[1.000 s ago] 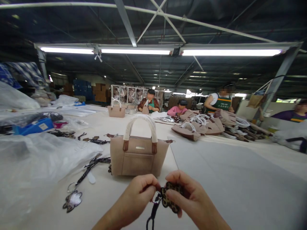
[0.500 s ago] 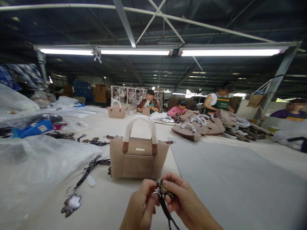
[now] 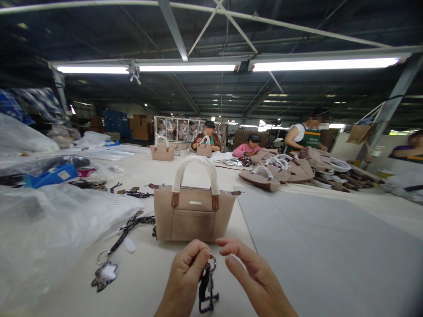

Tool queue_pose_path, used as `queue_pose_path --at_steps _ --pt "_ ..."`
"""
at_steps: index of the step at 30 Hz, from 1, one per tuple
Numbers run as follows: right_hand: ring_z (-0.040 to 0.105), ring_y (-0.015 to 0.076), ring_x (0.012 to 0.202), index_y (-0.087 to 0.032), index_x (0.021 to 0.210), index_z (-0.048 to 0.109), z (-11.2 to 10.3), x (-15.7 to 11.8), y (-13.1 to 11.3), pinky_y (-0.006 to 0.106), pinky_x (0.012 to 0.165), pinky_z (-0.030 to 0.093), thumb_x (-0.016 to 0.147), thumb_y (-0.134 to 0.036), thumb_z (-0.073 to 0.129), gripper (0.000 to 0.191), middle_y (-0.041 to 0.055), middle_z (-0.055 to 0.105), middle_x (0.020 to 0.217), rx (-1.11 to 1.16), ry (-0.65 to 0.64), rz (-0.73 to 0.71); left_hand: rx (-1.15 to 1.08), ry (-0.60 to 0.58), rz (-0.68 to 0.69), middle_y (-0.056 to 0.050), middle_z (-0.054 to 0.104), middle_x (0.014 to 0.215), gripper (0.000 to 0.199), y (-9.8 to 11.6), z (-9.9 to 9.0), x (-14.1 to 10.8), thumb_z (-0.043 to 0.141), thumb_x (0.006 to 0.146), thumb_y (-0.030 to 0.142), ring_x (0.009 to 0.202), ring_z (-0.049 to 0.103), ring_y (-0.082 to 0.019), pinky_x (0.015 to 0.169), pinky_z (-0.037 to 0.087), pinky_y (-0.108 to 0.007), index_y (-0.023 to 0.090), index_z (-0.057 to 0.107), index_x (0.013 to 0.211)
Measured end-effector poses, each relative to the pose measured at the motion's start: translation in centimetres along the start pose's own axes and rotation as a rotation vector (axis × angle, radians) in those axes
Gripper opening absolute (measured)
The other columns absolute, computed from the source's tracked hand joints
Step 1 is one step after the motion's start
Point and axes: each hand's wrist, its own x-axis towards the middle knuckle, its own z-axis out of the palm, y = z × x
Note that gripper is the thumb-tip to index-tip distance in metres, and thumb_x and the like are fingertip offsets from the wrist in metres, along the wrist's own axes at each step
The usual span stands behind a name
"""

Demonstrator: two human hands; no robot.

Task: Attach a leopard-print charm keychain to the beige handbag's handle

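1. Since half a second ago the right hand (image 3: 253, 273) has come off the small piece that both hands were gripping, and its fingers have spread; the left hand (image 3: 187, 270) has turned into a closed pinch, and the black strap (image 3: 204, 281) now hangs below it.
2. The left hand reaches in from the lower edge with its forearm slanting up and inward, knuckles uppermost, fingers curled. Thumb and forefinger meet on a metal ring (image 3: 214, 263), which sticks out beside the fingertips.
3. The ring and strap are in the air over the bench (image 3: 142, 281), in front of the tan bag (image 3: 194, 220); the strap ends low down in a dark loop, its details too blurred to tell.
4. The right hand is bare of any object. Its forearm leans up and to the left, the forefinger points toward the left hand, and the thumb stands apart below it with a wide gap between. Its fingertips are just beside the ring, apart from it.
5. The bag stands upright behind both hands, handles raised.
6. To the bag's left lies a braided cord (image 3: 127, 233) with a flower-shaped charm (image 3: 105, 276), near a plastic sheet (image 3: 59, 224).
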Motion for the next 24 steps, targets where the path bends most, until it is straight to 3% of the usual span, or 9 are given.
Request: queue_pose_path --at_steps 3,6,8,14,18,24 --pt "0.06 0.0188 0.105 -0.026 0.101 0.065 0.7 0.0 -1.0 0.028 0.097 0.042 0.092 -0.043 0.056 0.02 0.001 0.068 0.107 0.016 -0.03 -0.012 -0.047 0.01 -0.028 0.005 0.038 0.06 0.043 0.5 0.4 -0.2 0.066 0.081 0.057 0.056 0.032 -0.009 0.051 0.027 -0.019 0.016 0.058 0.073" --pt "0.062 0.0164 0.083 -0.021 0.084 0.064 1.9 0.0 -1.4 0.025 0.079 0.046 0.081 -0.03 0.067 0.01 -0.0006 0.066 0.082 0.117 0.016 -0.012 -0.078 0.089 -0.01 0.005 0.04 0.059 0.042 1.2 1.1 -0.5 0.069 0.079 0.054 0.056 0.034 -0.009 0.051 0.028 -0.019 0.016 0.057 0.068" --pt "0.061 0.0154 0.074 -0.019 0.079 0.061 2.7 0.0 -1.3 0.024 0.071 0.046 0.08 -0.03 0.068 0.013 -0.0005 0.064 0.074 0.238 0.054 0.022 -0.097 0.14 -0.005 0.005 0.041 0.058 0.043 1.4 1.5 -0.6 0.071 0.077 0.055 0.055 0.036 -0.009 0.05 0.028 -0.019 0.016 0.056 0.066" --pt "0.058 0.0129 0.068 -0.015 0.079 0.059 3.1 -0.3 -0.9 0.024 0.065 0.043 0.074 -0.054 0.078 0.043 0.002 0.064 0.071 0.506 0.112 0.17 -0.213 0.057 -0.072 0.005 0.046 0.059 0.047 1.1 1.5 -0.8 0.075 0.072 0.059 0.05 0.037 -0.006 0.045 0.027 -0.018 0.014 0.062 0.074" --pt "0.058 0.011 0.063 -0.015 0.08 0.057 2.7 -0.4 -0.8 0.022 0.06 0.041 0.071 -0.053 0.081 0.046 0.0024 0.066 0.07 0.598 0.102 0.202 -0.277 0.02 -0.079 0.001 0.054 0.065 0.048 1.0 1.3 -0.7 0.079 0.068 0.058 0.051 0.046 -0.008 0.044 0.035 -0.018 0.013 0.067 0.077" --pt "0.063 0.015 0.066 -0.017 0.081 0.055 2.8 -0.5 0.0 0.027 0.063 0.045 0.077 -0.053 0.077 0.042 0.0035 0.068 0.073 0.573 0.082 0.142 -0.34 0.013 -0.104 0.0 0.057 0.064 0.045 1.1 1.5 -0.7 0.083 0.066 0.054 0.053 0.051 -0.009 0.045 0.043 -0.019 0.013 0.068 0.076"
